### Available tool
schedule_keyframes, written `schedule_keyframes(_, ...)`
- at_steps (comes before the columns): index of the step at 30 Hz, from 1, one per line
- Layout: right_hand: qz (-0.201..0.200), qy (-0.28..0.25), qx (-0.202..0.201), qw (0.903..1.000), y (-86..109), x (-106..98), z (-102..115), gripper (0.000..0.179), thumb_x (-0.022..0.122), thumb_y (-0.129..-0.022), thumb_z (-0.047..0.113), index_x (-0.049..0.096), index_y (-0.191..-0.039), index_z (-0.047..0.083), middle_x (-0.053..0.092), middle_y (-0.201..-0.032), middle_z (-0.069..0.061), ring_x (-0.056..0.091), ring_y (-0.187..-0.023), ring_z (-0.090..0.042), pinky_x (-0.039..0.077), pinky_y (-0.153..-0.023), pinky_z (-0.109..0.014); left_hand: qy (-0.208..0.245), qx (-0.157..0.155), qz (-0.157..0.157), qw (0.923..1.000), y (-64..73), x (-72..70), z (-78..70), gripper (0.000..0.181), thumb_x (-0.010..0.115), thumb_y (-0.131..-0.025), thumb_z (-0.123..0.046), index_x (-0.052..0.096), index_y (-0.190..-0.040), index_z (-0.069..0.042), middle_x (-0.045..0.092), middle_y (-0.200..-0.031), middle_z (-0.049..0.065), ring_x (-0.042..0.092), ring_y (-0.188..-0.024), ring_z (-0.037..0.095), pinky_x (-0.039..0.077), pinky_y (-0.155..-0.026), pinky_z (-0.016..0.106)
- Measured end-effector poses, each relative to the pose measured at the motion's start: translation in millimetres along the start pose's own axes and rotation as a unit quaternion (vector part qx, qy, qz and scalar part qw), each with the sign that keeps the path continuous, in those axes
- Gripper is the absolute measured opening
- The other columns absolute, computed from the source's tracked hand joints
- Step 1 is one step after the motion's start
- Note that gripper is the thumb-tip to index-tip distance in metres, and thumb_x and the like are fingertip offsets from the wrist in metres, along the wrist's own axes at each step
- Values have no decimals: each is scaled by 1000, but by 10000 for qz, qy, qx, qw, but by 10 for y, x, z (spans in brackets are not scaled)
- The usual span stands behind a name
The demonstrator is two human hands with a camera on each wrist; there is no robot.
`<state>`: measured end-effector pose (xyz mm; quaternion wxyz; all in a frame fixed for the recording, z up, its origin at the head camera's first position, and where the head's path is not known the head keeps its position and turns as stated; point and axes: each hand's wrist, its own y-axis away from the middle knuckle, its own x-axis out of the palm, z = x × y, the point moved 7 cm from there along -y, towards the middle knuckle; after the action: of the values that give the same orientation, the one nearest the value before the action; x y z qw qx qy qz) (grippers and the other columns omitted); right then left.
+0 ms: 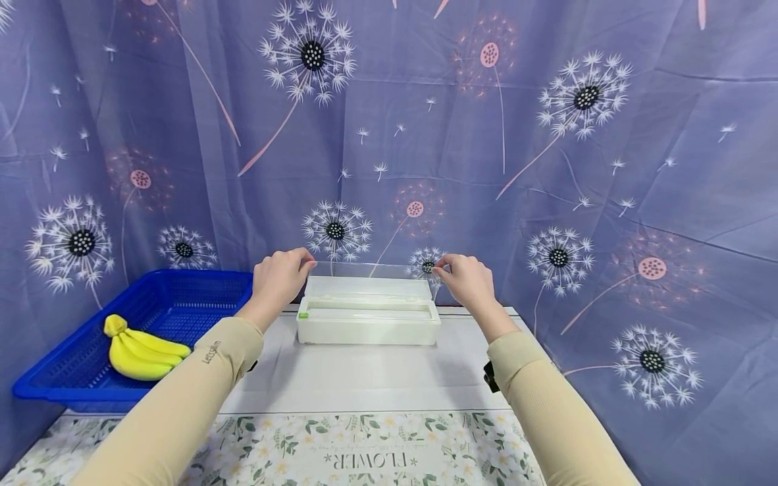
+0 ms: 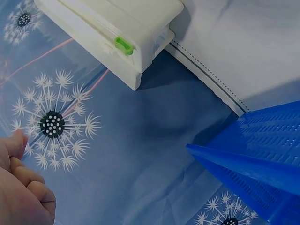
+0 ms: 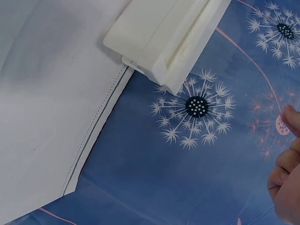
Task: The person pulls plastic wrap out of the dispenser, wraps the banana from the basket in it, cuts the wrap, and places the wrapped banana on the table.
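Observation:
A white cling film dispenser (image 1: 367,332) stands at the table's back edge with its long lid (image 1: 367,288) raised. A green cutter slider (image 2: 124,45) sits at its left end. Between the hands, above the lid, stretches a sheet of clear cling film (image 1: 372,268), seen mostly by its shiny top edge. My left hand (image 1: 278,278) pinches one corner between thumb and forefinger, its other fingers curled. My right hand (image 1: 471,280) pinches the opposite corner in the same way. In both wrist views the film is hardly visible against the curtain.
At the left stands a blue plastic basket (image 1: 57,368) with a bunch of yellow bananas (image 1: 142,351) in it. A purple-blue dandelion curtain (image 1: 389,148) hangs close behind the dispenser and along both sides. The table has a white cloth (image 1: 365,388) and a floral mat (image 1: 255,445) in front.

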<state>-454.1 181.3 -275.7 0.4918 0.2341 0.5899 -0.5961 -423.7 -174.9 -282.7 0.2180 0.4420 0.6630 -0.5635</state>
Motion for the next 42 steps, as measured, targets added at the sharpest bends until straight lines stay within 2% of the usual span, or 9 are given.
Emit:
schedule_keyframes(7,-83,141,23,9999,-3,-19,5,22,63,-94,46,73,-100,27,44,-45,2,30,-39,-14,23,-37,-29,-27,-1,-54,10000,-18,-21,-1,21,59,-98,-42,71,-104,-27,69,-81,1,54,-55,23,42,-50,41)
schedule_keyframes(15,-150,117,23,9998,-2,-61,18,22,63,-94,46,73,-101,29,53,-51,7,39,-42,-16,28,-39,-32,-17,-14,-67,10000,-43,-29,6,23,58,-98,-44,71,-104,-27,68,-79,1,54,-55,22,41,-49,40)
schedule_keyframes(24,-156,116,40,9998,-1,-83,30,24,62,-94,46,73,-102,27,49,-48,3,33,-40,-15,24,-37,-30,-48,-26,-101,9999,-48,-57,4,25,58,-97,-45,72,-105,-27,68,-79,1,53,-52,22,42,-48,40)
schedule_keyframes(32,-195,113,83,9997,4,-109,33,25,61,-95,47,72,-104,27,51,-50,3,34,-40,-16,25,-38,-31,-21,0,-194,9998,-49,-91,-12,23,58,-97,-45,72,-104,-27,67,-75,2,51,-50,22,40,-46,39)
schedule_keyframes(42,-303,136,120,9994,1,-137,39,24,60,-96,47,72,-105,28,55,-56,7,43,-43,-19,30,-38,-32,-29,9,-293,9996,-48,-143,-38,22,59,-97,-45,72,-103,-28,67,-76,2,50,-49,23,39,-45,39)
